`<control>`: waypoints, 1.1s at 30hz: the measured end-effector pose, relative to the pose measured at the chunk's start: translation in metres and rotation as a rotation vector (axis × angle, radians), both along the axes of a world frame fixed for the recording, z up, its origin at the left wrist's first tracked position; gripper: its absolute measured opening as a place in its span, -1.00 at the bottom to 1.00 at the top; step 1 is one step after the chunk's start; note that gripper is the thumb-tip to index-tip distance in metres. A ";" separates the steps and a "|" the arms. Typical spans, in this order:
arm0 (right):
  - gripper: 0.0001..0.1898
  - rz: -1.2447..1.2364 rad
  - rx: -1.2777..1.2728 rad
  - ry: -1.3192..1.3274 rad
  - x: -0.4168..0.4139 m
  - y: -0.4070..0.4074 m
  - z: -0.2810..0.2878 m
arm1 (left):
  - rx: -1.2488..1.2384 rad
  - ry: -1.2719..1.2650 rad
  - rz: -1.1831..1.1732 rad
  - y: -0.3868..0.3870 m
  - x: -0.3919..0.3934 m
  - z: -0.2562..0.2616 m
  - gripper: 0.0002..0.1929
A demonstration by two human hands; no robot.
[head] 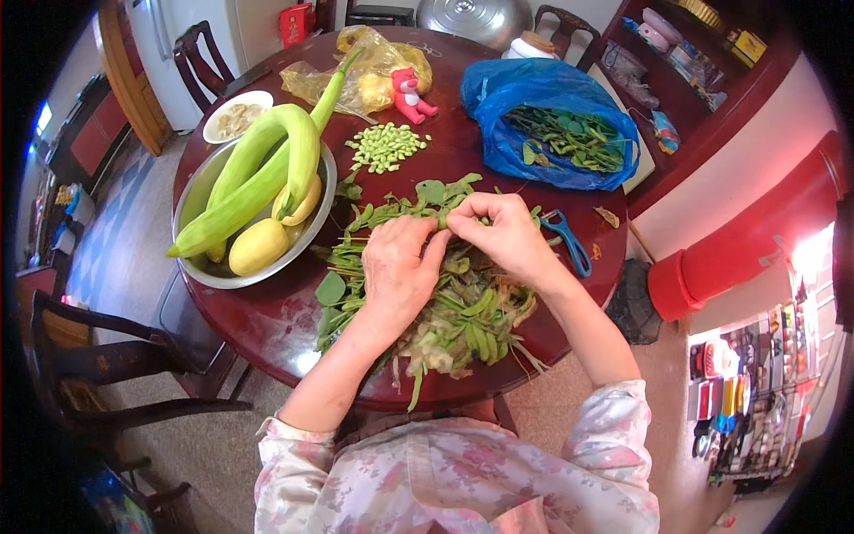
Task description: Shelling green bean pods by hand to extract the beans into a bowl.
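Note:
My left hand (402, 263) and my right hand (502, 233) meet over a heap of green bean pods, stems and leaves (477, 320) near the table's front edge. Their fingertips pinch a small green pod (443, 219) between them, partly hidden by the fingers. Beyond the heap lies a small pile of shelled green beans (385, 147). Blue-handled scissors (572, 245) rest to the right of my right hand. An open blue plastic bag (490, 137) at the back right holds more leafy stems (574, 140).
A metal basin (325, 200) at left holds long green gourds (257, 193) and yellow fruits (259, 247). Behind it stands a white bowl (212, 125) with food. A yellow plastic bag (320, 77) and a pink bear figure (410, 97) sit at the back of the round table. A wooden chair (100, 360) stands at left.

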State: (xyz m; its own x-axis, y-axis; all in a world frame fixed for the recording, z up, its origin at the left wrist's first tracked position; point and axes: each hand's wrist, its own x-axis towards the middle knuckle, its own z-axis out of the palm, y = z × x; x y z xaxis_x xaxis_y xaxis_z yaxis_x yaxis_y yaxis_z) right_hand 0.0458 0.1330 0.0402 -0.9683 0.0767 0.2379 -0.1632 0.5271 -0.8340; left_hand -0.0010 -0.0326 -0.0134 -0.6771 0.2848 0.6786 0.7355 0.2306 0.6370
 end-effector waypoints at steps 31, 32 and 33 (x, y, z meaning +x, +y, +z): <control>-0.84 -0.049 0.074 -0.102 -0.018 -0.005 -0.014 | -0.223 0.325 0.145 -0.001 0.001 -0.005 -0.88; -0.84 -0.048 0.072 -0.103 -0.018 -0.005 -0.016 | -0.226 0.324 0.146 -0.001 0.001 -0.006 -0.88; -0.84 -0.037 0.004 -0.070 -0.018 -0.007 -0.016 | -0.173 0.192 0.101 -0.001 -0.001 -0.007 -0.88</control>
State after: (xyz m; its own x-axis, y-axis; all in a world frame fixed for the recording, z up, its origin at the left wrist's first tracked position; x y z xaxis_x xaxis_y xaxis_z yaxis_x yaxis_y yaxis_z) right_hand 0.0277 0.1264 0.0238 -0.9791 0.1117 0.1700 -0.0850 0.5349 -0.8406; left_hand -0.0022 -0.0339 -0.0208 -0.5716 0.3448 0.7446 0.8067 0.4023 0.4329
